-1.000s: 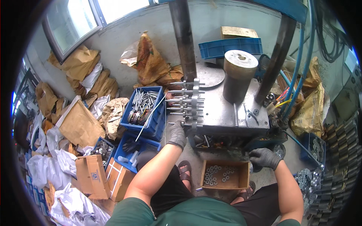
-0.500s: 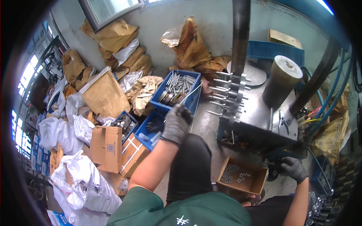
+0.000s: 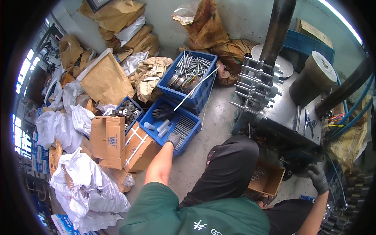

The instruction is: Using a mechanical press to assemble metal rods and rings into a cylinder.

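My left hand (image 3: 173,139), in a grey glove, reaches down into the lower blue bin (image 3: 198,126) and touches the near end of a row of metal rods (image 3: 184,128). Its fingertips are partly hidden, so any grip is unclear. Beside the rods in that bin lie clear plastic cylinders (image 3: 163,128) and a dark glove (image 3: 161,112). My right hand (image 3: 318,179), also gloved, is at the right, just below the edge of the metal machine table (image 3: 280,117). Its fingers look apart, with nothing visible in them. A black round knob (image 3: 288,173) is left of it.
A second blue bin (image 3: 203,94) holds metal pins, with a pale stick (image 3: 197,87) lying across. A fixture with several pins (image 3: 258,88) and pliers (image 3: 308,123) sit on the machine table. Below stands a wooden box (image 3: 270,182) of washers. Cardboard boxes (image 3: 109,137) and white sacks (image 3: 88,192) crowd the left.
My left hand has moved from in front of the upper bin down into the lower one. My right hand has drawn away from the black knob, rightward. The view has shifted.
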The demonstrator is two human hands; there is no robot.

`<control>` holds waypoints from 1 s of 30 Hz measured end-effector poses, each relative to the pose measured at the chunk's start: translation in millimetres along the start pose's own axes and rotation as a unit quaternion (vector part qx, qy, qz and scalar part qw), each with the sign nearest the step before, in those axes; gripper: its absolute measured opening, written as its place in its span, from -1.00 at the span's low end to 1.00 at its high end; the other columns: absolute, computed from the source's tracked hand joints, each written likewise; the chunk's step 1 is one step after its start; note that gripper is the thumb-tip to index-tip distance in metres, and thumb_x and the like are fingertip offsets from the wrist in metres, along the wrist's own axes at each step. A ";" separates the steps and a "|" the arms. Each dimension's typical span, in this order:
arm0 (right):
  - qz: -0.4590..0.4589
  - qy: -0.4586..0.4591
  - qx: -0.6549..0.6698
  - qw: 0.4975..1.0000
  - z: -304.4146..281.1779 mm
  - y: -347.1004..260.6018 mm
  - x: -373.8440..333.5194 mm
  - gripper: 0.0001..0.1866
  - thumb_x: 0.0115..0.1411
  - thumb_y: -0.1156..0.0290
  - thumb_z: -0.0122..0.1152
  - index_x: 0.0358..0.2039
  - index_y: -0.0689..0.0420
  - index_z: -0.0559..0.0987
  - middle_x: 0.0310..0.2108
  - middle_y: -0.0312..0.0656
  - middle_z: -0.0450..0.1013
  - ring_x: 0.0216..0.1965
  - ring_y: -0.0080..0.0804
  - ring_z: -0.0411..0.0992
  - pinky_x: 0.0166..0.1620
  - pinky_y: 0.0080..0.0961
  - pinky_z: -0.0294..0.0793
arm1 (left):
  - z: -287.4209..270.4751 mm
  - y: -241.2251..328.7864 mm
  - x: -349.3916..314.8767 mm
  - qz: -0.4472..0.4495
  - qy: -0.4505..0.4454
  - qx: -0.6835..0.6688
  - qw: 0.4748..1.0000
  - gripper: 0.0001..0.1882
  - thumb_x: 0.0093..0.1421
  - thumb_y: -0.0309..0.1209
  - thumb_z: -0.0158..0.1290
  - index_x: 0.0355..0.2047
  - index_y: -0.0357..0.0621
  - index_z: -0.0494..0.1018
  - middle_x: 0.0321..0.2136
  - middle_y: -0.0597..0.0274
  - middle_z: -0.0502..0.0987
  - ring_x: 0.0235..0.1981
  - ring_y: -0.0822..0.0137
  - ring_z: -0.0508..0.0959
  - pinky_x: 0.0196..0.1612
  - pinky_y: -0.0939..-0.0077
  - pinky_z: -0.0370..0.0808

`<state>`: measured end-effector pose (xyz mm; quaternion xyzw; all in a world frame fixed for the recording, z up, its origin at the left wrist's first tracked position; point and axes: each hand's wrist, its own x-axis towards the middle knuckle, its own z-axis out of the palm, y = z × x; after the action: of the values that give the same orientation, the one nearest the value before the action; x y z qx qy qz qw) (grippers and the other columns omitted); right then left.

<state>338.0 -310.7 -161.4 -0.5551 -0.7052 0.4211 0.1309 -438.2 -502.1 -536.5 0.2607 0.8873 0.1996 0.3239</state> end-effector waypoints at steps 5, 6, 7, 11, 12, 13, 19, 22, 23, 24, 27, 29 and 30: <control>0.092 -0.052 -0.136 0.985 5.7 1.5 -2.6 -0.63 0.22 0.32 0.33 -0.04 0.29 0.65 -0.17 0.03 0.64 -0.11 -0.24 0.61 0.01 -0.36 0.57 | 41.1 37.4 -8.9 0.018 -0.059 0.069 0.996 -0.41 0.30 0.01 -0.05 0.16 -0.12 0.55 0.18 -0.21 0.52 0.25 -0.10 0.49 0.30 0.11 0.40; 0.034 -0.070 -0.125 0.989 20.8 -2.6 19.7 -0.61 0.23 0.29 0.32 -0.02 0.29 0.65 -0.14 0.05 0.64 -0.08 -0.18 0.62 0.03 -0.33 0.57 | 15.6 -14.2 5.4 -0.032 -0.001 0.061 0.998 -0.35 0.32 0.07 -0.07 0.23 -0.10 0.50 0.26 -0.17 0.45 0.30 -0.10 0.44 0.33 0.10 0.36; 0.041 -0.059 -0.137 0.988 17.3 0.3 16.3 -0.59 0.24 0.25 0.32 -0.01 0.27 0.65 -0.13 0.04 0.64 -0.07 -0.14 0.61 0.05 -0.31 0.56 | 33.2 -2.5 10.1 -0.042 -0.040 0.023 0.998 -0.33 0.33 0.08 -0.07 0.28 -0.08 0.46 0.30 -0.10 0.43 0.32 -0.08 0.42 0.35 0.13 0.34; 0.074 -0.058 -0.223 0.970 12.4 6.9 8.1 -0.55 0.26 0.14 0.32 0.04 0.17 0.64 -0.13 0.01 0.64 -0.11 -0.10 0.62 0.01 -0.28 0.57 | 60.6 -22.2 52.7 -0.054 -0.102 0.014 0.993 -0.24 0.33 0.16 -0.06 0.30 -0.17 0.43 0.36 -0.14 0.35 0.36 0.02 0.39 0.37 0.19 0.31; 0.062 -0.064 -0.266 0.960 11.7 0.5 5.9 -0.53 0.26 0.13 0.34 0.07 0.16 0.63 -0.17 -0.02 0.65 -0.19 -0.17 0.64 -0.05 -0.30 0.59 | 69.4 -27.5 64.2 -0.069 -0.131 0.057 0.987 -0.18 0.27 0.18 0.02 0.28 -0.26 0.43 0.30 -0.21 0.40 0.31 -0.01 0.45 0.30 0.18 0.39; 0.090 -0.087 -0.241 0.962 13.6 0.7 11.6 -0.49 0.27 0.04 0.31 0.09 0.12 0.62 -0.06 0.01 0.63 -0.05 -0.06 0.61 0.06 -0.27 0.56 | 47.6 -58.7 81.3 -0.091 -0.119 0.040 0.988 -0.21 0.23 0.13 0.10 0.24 -0.28 0.46 0.23 -0.22 0.47 0.26 -0.04 0.50 0.26 0.18 0.43; 0.071 -0.085 -0.246 0.963 12.3 23.0 6.2 -0.55 0.31 0.07 0.22 0.04 0.13 0.64 -0.06 0.04 0.62 0.02 0.00 0.58 0.10 -0.23 0.55 | 89.0 -50.4 90.3 -0.059 -0.024 0.024 0.998 -0.32 0.17 0.00 0.19 0.10 -0.33 0.53 0.04 -0.15 0.59 0.06 -0.07 0.59 0.11 0.14 0.50; 0.064 -0.090 -0.246 0.963 16.0 33.3 9.3 -0.54 0.31 0.06 0.22 0.06 0.12 0.63 -0.05 0.06 0.62 0.02 0.03 0.57 0.12 -0.19 0.54 | 78.2 -43.2 76.8 -0.046 0.074 0.015 0.996 -0.38 0.16 -0.05 0.20 0.03 -0.36 0.56 -0.05 -0.09 0.64 -0.05 -0.07 0.61 0.03 0.11 0.53; 0.070 -0.098 -0.247 0.962 16.7 36.9 9.6 -0.54 0.31 0.05 0.22 0.06 0.11 0.63 -0.05 0.06 0.61 0.02 0.04 0.57 0.12 -0.18 0.53 | 72.7 -38.7 71.2 -0.041 0.107 0.012 0.993 -0.40 0.15 -0.07 0.21 0.01 -0.37 0.57 -0.08 -0.07 0.65 -0.09 -0.07 0.62 0.00 0.10 0.54; 0.081 -0.102 -0.246 0.960 15.5 41.3 6.2 -0.54 0.31 0.05 0.22 0.06 0.09 0.64 -0.04 0.06 0.61 0.02 0.05 0.57 0.12 -0.18 0.53 | 70.4 -27.6 69.7 -0.032 0.136 0.012 0.990 -0.42 0.15 -0.09 0.21 -0.02 -0.38 0.58 -0.11 -0.05 0.67 -0.12 -0.07 0.63 -0.03 0.09 0.55; 0.085 -0.104 -0.246 0.960 13.2 40.6 -1.4 -0.54 0.30 0.03 0.21 0.06 0.08 0.64 -0.04 0.06 0.61 0.03 0.06 0.57 0.13 -0.17 0.53 | 63.0 -20.7 40.8 -0.020 0.228 0.010 0.973 -0.48 0.13 -0.15 0.23 -0.09 -0.41 0.61 -0.21 0.01 0.71 -0.23 -0.07 0.66 -0.11 0.06 0.57; 0.079 -0.116 -0.251 0.958 14.3 30.2 4.8 -0.52 0.32 0.02 0.21 0.10 0.08 0.62 0.00 0.03 0.61 0.05 0.03 0.56 0.14 -0.20 0.52 | 41.6 -21.0 36.6 -0.080 0.270 -0.088 0.955 -0.55 0.11 -0.19 0.22 -0.16 -0.36 0.62 -0.28 0.06 0.70 -0.30 0.02 0.64 -0.18 0.10 0.57; 0.073 -0.118 -0.241 0.961 15.4 29.9 7.0 -0.52 0.32 0.02 0.21 0.10 0.08 0.62 0.00 0.03 0.61 0.05 0.03 0.56 0.14 -0.20 0.52 | 29.7 -23.3 33.3 -0.136 0.298 -0.191 0.925 -0.63 0.09 -0.22 0.22 -0.24 -0.30 0.64 -0.36 0.10 0.69 -0.36 0.12 0.62 -0.26 0.13 0.56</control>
<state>345.7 -310.5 -195.0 -0.5669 -0.7535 0.3099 -0.1219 -447.6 -495.2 -585.5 -0.0011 0.9151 0.3874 0.1121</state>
